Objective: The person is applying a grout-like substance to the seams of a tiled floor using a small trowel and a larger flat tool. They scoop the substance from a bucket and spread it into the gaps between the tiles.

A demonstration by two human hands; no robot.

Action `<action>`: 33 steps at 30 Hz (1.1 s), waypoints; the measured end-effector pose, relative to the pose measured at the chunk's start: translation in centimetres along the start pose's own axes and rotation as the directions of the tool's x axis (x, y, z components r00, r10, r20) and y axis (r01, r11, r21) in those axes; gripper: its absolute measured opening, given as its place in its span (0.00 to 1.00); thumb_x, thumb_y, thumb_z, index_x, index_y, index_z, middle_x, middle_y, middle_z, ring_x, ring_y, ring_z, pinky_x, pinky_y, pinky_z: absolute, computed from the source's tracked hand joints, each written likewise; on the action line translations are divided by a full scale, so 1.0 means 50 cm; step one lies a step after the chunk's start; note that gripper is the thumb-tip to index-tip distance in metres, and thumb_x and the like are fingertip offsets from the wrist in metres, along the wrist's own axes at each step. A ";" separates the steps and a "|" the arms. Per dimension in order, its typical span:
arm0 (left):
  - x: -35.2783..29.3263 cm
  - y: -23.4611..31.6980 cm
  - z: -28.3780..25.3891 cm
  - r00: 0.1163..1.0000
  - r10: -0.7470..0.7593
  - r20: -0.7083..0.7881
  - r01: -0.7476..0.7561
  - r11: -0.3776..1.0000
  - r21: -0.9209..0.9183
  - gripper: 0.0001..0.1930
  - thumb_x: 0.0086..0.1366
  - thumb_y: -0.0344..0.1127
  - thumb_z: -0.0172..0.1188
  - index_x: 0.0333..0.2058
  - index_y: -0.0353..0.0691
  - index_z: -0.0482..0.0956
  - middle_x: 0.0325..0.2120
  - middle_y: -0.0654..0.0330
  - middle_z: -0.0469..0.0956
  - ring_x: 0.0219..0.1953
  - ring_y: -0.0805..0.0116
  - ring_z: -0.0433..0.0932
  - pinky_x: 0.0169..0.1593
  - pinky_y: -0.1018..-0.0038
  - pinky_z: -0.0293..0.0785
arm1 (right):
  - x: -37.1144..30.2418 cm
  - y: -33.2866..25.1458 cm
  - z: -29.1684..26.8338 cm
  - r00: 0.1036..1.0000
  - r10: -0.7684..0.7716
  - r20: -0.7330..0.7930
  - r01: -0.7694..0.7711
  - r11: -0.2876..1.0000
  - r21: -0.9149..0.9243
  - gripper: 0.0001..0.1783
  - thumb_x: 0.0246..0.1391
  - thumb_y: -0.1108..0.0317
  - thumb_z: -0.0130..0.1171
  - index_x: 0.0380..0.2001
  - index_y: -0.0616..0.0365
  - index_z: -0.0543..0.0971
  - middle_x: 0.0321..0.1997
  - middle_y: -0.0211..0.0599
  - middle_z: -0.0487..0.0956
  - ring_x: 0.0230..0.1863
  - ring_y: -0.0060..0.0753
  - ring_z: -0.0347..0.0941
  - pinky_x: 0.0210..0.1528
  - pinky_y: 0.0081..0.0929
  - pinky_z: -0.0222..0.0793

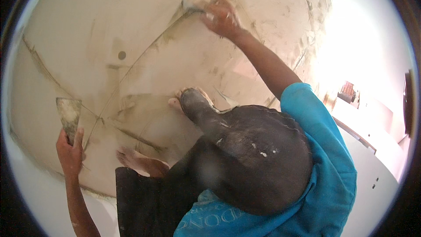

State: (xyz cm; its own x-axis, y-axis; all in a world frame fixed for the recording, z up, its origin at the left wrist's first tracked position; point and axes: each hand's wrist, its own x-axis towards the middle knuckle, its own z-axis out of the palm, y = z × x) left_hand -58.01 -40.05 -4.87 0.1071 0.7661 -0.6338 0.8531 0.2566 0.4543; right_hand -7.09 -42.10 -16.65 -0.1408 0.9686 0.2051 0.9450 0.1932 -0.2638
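At 9 o'clock the left hand [71, 154] grips a scraper [69, 113], wide edge toward 12. At 12 the right hand [221, 17] clasps a blurred dark tool [196, 10] along a seam [130, 68]. Between them, floor [87, 13] spreads, meeting a white surface [23, 175] at 8.

Teal shirt [331, 166], black trousers [263, 127].
The sleeve [302, 101] is short, the lettering [215, 220] pale; white flecks [263, 154] (just a few) dot the trousers; left hand [71, 154] and right hand [221, 16] are bare.
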 end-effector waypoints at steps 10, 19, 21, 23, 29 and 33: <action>0.049 -0.054 0.000 0.984 -0.028 -0.174 0.010 0.995 -0.101 0.14 0.64 0.46 0.58 0.29 0.41 0.70 0.13 0.70 0.63 0.14 0.81 0.61 0.18 0.80 0.59 | -0.009 -0.064 0.056 0.994 -0.043 0.101 0.047 0.998 -0.039 0.27 0.39 0.71 0.64 0.48 0.42 0.78 0.43 0.29 0.81 0.36 0.40 0.73 0.40 0.32 0.74; 0.040 -0.097 -0.002 0.959 -0.133 -0.249 0.100 0.985 -0.139 0.15 0.63 0.47 0.58 0.29 0.43 0.70 0.12 0.70 0.62 0.13 0.82 0.60 0.18 0.81 0.58 | -0.007 0.085 -0.060 0.777 0.630 -0.024 -0.628 0.770 -0.117 0.12 0.47 0.62 0.59 0.31 0.57 0.81 0.24 0.42 0.80 0.23 0.41 0.77 0.28 0.35 0.70; 0.045 -0.097 0.000 0.957 -0.130 -0.258 0.101 0.987 -0.124 0.15 0.63 0.48 0.58 0.29 0.43 0.70 0.12 0.70 0.61 0.14 0.82 0.60 0.19 0.81 0.58 | -0.032 0.075 -0.012 0.881 0.457 -0.124 -0.473 0.857 -0.205 0.12 0.46 0.61 0.59 0.32 0.57 0.82 0.24 0.41 0.81 0.24 0.40 0.77 0.29 0.34 0.71; 0.050 -0.098 -0.001 0.958 -0.129 -0.256 0.111 0.990 -0.086 0.16 0.63 0.50 0.58 0.29 0.43 0.70 0.12 0.70 0.61 0.14 0.82 0.60 0.19 0.81 0.58 | -0.050 -0.004 0.056 0.927 0.288 -0.240 -0.332 0.928 -0.167 0.15 0.44 0.58 0.62 0.35 0.52 0.83 0.23 0.42 0.79 0.25 0.42 0.75 0.30 0.37 0.71; 0.041 -0.098 -0.007 0.944 -0.179 -0.276 0.151 0.981 -0.121 0.18 0.62 0.53 0.58 0.29 0.43 0.70 0.13 0.70 0.62 0.15 0.82 0.60 0.20 0.80 0.57 | -0.043 -0.193 0.081 0.997 0.076 0.027 -0.080 0.973 0.215 0.18 0.40 0.63 0.66 0.39 0.51 0.82 0.28 0.42 0.79 0.25 0.42 0.73 0.33 0.36 0.70; 0.019 -0.101 -0.002 0.939 -0.176 -0.294 0.146 0.982 -0.121 0.18 0.62 0.53 0.58 0.29 0.43 0.71 0.13 0.70 0.62 0.15 0.82 0.59 0.20 0.81 0.57 | -0.024 -0.125 0.087 0.943 -0.333 -0.002 0.332 0.939 0.091 0.25 0.37 0.69 0.68 0.45 0.50 0.80 0.38 0.33 0.82 0.27 0.31 0.76 0.37 0.29 0.69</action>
State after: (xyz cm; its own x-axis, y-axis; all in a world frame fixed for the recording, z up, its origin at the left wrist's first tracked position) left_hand -62.26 -40.55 -7.70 -0.1997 0.8479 -0.4911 0.7915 0.4351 0.4293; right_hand -14.11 -43.76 -19.35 -0.4471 0.8483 0.2836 0.8137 0.5174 -0.2650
